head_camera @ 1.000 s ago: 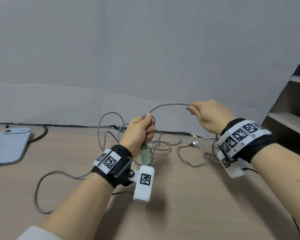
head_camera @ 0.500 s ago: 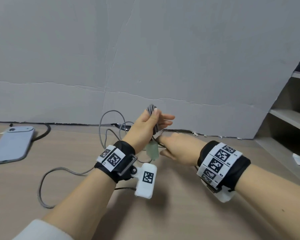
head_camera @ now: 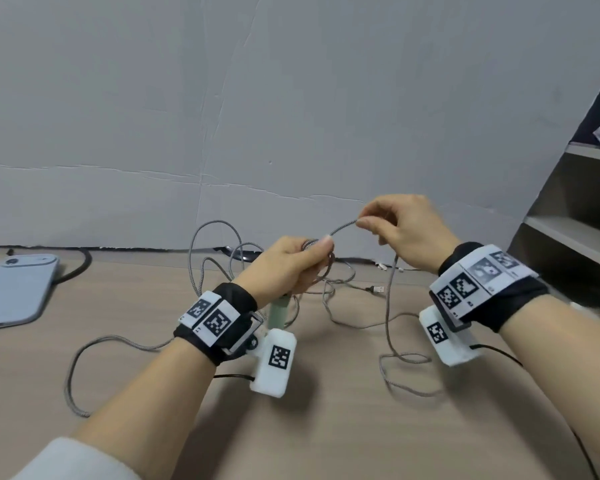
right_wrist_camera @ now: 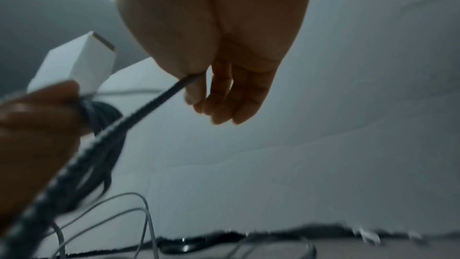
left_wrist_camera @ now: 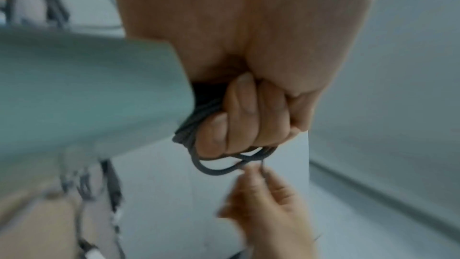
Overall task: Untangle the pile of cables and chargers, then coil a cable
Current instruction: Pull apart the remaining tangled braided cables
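The wood-grain bench point(head_camera: 326, 427) is carrying everything, with a grey wall point(head_camera: 291, 98) rising along its far edge and a grey shelf unit point(head_camera: 575, 216) standing at its right edge. A pale blue phone point(head_camera: 14, 292) is lying face down near the far left corner.

A grey braided cable point(head_camera: 340, 229) is trailing in loose loops across the middle of the bench, one long loop point(head_camera: 70, 382) sagging toward the left edge and another strand point(head_camera: 390, 306) hanging from the raised hands down to the bench on the right. Its woven sheath is showing a fine speckled pattern. Thinner pale cables point(head_camera: 343, 278) are lying tangled near the far edge, one ending in a small metal plug point(head_camera: 378, 289).

The left hand point(head_camera: 288, 268) is hovering above the bench's middle, its grip closing tightly around several gathered turns of the braided cable point(left_wrist_camera: 199, 125), with a pale green charger block point(head_camera: 278, 311) hanging below the fist. The right hand point(head_camera: 406, 230) is raised just beside it, its grip pinching the cable between thumb and forefinger while the other fingers point(right_wrist_camera: 234, 101) are hanging loosely curled.
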`<state>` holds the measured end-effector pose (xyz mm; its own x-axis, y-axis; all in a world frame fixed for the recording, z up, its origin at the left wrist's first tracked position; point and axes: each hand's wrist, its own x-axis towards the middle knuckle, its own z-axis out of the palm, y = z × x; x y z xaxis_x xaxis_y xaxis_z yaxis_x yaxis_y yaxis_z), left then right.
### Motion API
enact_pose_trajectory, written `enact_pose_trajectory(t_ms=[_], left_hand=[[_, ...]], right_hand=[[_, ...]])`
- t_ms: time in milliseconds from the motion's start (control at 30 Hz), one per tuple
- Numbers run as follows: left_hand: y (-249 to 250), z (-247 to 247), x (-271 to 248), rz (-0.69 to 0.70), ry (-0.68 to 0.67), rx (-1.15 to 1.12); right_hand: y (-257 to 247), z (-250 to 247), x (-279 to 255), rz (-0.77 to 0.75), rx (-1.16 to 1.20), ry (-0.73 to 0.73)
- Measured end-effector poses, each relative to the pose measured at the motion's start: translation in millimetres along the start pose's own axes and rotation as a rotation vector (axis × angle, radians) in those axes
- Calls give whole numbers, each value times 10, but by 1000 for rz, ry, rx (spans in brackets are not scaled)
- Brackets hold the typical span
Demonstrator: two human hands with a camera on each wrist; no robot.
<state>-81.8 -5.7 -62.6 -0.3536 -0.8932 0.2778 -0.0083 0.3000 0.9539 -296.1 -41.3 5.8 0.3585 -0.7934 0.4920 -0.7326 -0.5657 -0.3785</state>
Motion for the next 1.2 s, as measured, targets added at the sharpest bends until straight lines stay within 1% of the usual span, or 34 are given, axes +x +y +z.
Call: enact_pose_trajectory(t_ms=[67, 100, 167, 233, 267, 333, 367, 433, 467, 500, 533, 600, 667, 700, 767, 800, 833, 867, 900, 967, 1000, 1067, 1133, 1200], left_hand=[[67, 26, 15, 25, -12, -290], [92, 28, 27, 41, -16, -412], [101, 31, 57, 73, -8, -582], [82, 55, 63, 95, 11, -664], [73, 62, 63, 92, 21, -697], [80, 50, 51, 65, 62, -744], [81, 28, 46, 63, 104, -737], [76, -15, 38, 94, 199, -640], [52, -26, 44, 105, 241, -560], [12, -44, 44, 99, 281, -471], [-21, -33, 51, 72, 292, -377], [-54, -6, 24, -17, 233, -165], [-67, 23, 3, -86, 113, 54], [-59, 32, -10, -71, 59, 132], [-40, 46, -39, 3, -62, 226], [-37, 32, -44, 20, -113, 297], [-48, -2, -35, 25, -135, 396], [-76, -53, -16, 34, -118, 504], [-98, -105, -1, 45, -64, 599], [-130, -191, 19, 63, 124, 697], [-137, -211, 28, 73, 219, 693], [-109, -199, 35, 76, 351, 612], [-108, -169, 45, 34, 414, 518], [-138, -168, 53, -25, 464, 419]], right_hand=[[71, 166, 7, 71, -3, 6], [79, 295, -12, 101, -6, -36], [-14, 572, -110, 143, -7, -207], [-139, 849, -202, 150, -7, -367], [-208, 924, -235, 121, -25, -430], [-299, 956, -257, 58, -64, -539], [-341, 924, -272, 61, -57, -615], [-393, 855, -330, 51, -97, -730], [-416, 822, -367, 9, -174, -755], [-444, 794, -386, -47, -252, -751], [-437, 758, -385, -92, -294, -704], [-473, 617, -338, -142, -298, -598], [-481, 424, -253, -160, -278, -498], [-489, 328, -218, -156, -267, -458], [-504, 177, -170, -144, -250, -400], [-492, 138, -154, -146, -261, -397], [-487, 100, -152, -153, -276, -405], [-471, 68, -150, -155, -286, -414], [-451, 27, -146, -140, -281, -423], [-405, -59, -128, -44, -235, -470], [-387, -95, -125, 14, -200, -501], [-363, -124, -124, 118, -105, -555], [-394, -94, -129, 171, -64, -595], [-425, -22, -104, 211, -89, -590]])
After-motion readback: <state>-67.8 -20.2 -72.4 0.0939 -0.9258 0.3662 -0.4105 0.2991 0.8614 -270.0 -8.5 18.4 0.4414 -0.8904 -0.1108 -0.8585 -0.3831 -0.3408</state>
